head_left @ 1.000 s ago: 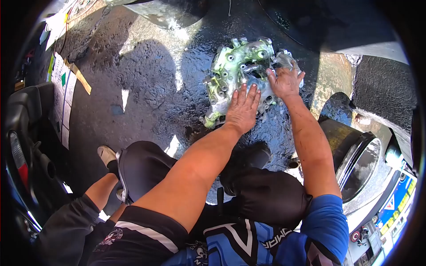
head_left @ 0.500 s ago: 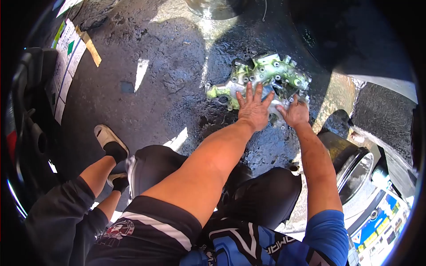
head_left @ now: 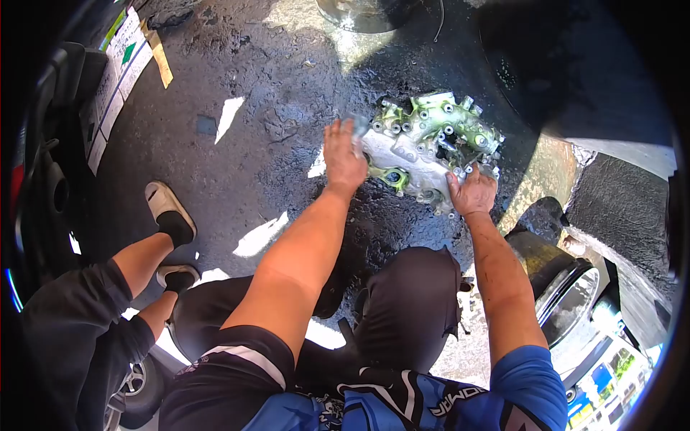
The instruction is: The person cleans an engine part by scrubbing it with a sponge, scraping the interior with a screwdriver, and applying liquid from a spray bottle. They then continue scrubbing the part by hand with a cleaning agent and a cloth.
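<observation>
A silvery cast-metal engine part (head_left: pixel 413 154) with several bolt holes and greenish, wet-looking edges lies flat on the dark ground. My right hand (head_left: pixel 474 192) grips its right end, thumb on the near side and fingers over the edge. At the opposite end, my left hand (head_left: pixel 345 158) is at the part's left tip. A small grey-blue pad (head_left: pixel 357 126), blurred by motion, shows at its fingers; what kind of pad cannot be made out. Part of the casting's left tip is hidden behind that hand.
Another person's leg and slipper (head_left: pixel 170 205) are close on the left. A round metal container (head_left: pixel 359 18) stands at the top. A metal drum (head_left: pixel 571 291) lies at the right, near a dark slab (head_left: pixel 622 205). Printed sheets (head_left: pixel 122 79) are at upper left.
My left hand has slid left from the middle of the casting to its left end, taking the grey-blue pad along. My right hand keeps its hold at the right end.
</observation>
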The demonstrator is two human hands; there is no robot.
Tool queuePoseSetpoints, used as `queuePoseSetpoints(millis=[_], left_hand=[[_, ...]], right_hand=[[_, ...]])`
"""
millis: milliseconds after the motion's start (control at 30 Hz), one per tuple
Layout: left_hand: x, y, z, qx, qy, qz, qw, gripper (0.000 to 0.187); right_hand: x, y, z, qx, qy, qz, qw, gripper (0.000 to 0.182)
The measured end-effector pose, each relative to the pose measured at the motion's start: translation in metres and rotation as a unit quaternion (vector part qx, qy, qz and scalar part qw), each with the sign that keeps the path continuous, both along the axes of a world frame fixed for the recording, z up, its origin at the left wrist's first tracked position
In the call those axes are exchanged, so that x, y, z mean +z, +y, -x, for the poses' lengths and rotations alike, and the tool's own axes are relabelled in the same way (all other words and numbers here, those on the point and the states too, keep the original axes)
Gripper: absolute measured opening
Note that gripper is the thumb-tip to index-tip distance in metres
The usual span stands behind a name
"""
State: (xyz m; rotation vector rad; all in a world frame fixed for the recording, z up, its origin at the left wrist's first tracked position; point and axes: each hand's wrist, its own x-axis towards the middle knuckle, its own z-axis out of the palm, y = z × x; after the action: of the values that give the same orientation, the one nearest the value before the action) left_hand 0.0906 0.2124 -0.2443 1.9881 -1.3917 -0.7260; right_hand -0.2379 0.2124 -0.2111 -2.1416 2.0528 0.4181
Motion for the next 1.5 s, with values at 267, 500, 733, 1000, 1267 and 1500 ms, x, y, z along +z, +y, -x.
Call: queuePoseSetpoints(millis=[267, 500, 733, 1000, 1267, 1500], left_hand=[[-0.027, 0.044, 0.035, 0.145, -0.006, 0.039, 0.989, 0.054], [-0.068, 0.039, -0.017, 0.144, 0.024, 0.023, 0.989, 0.042], [-0.056, 0.019, -0.017, 0.229, 0.082, -0.026, 0.970, 0.042], [-0.054, 0.079, 0.036, 0.241, 0.068, 0.014, 0.968, 0.029], [-0.033, 0.072, -0.005, -0.089, -0.187, -0.031, 0.978, 0.047], [-0.031, 0.059, 0.012, -0.064, -0.065, 0.071, 0.993, 0.042]], right_hand=[[-0.002, 0.002, 0.001, 0.012, 0.005, 0.008, 1.000, 0.096], [-0.006, 0.004, 0.002, 0.020, 0.014, 0.038, 0.999, 0.096], [0.000, 0.002, -0.002, 0.009, 0.007, 0.008, 1.000, 0.094], [0.009, 0.000, -0.006, 0.003, 0.000, -0.003, 1.000, 0.091], [-0.005, 0.005, 0.001, 0.009, -0.017, 0.046, 0.999, 0.093], [-0.001, 0.004, -0.001, 0.012, -0.017, 0.039, 0.999, 0.092]])
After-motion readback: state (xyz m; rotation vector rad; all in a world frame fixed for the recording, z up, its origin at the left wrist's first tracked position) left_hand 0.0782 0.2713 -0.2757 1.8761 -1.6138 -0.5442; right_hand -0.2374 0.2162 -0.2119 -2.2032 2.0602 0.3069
